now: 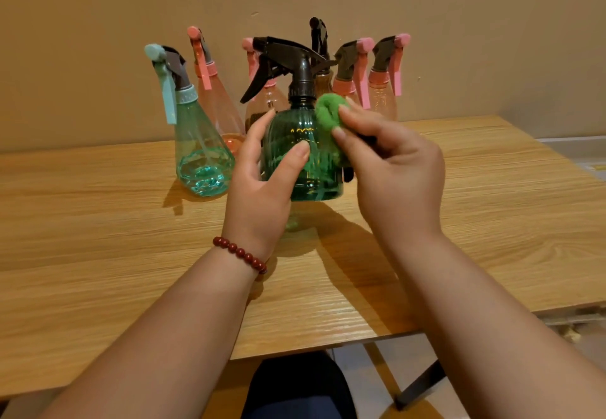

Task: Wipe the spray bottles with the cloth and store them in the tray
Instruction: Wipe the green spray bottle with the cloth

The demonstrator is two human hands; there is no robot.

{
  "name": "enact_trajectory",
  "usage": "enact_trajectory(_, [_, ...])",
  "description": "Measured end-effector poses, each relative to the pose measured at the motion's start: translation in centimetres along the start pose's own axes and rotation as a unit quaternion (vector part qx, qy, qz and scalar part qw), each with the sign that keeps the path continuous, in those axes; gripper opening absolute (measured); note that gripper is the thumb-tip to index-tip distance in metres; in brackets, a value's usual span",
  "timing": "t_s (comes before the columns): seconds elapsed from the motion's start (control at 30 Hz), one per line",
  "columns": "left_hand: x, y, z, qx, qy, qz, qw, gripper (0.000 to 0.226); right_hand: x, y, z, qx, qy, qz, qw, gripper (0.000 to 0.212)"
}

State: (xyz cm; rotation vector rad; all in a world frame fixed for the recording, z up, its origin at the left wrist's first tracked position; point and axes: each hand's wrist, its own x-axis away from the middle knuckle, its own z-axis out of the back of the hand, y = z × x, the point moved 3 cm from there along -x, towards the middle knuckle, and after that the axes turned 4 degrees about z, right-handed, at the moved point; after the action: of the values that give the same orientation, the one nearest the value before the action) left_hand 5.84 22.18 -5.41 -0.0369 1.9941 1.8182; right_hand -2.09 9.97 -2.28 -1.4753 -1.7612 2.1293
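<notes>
Green bottle (314, 169) upright, nozzle (259, 41) leftward, in left hand (262, 186) grip; cloth (329, 112) in right hand (396, 176) pinch.

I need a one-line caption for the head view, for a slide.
The left hand holds a green bottle while the right hand presses a cloth to its shoulder; more bottles stand behind.

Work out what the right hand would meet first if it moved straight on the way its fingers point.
Probably the green bottle: the right hand pinches the green cloth, fingers aimed left at the bottle's shoulder, cloth seemingly against it.
</notes>
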Motion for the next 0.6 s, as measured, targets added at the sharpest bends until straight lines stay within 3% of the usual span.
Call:
enact_trajectory(0.27, [0.2, 0.3, 0.4, -0.041, 0.028, -0.017, 0.999, 0.073, 3.4, 1.3, 1.0, -0.019, -0.012, -0.05, 0.999, 0.027])
enact_trajectory(0.6, [0.7, 0.6, 0.1, -0.105, 0.019, -0.046, 0.993, 0.068, 0.6, 1.6, 1.2, -0.089, 0.016, -0.113, 0.989, 0.025])
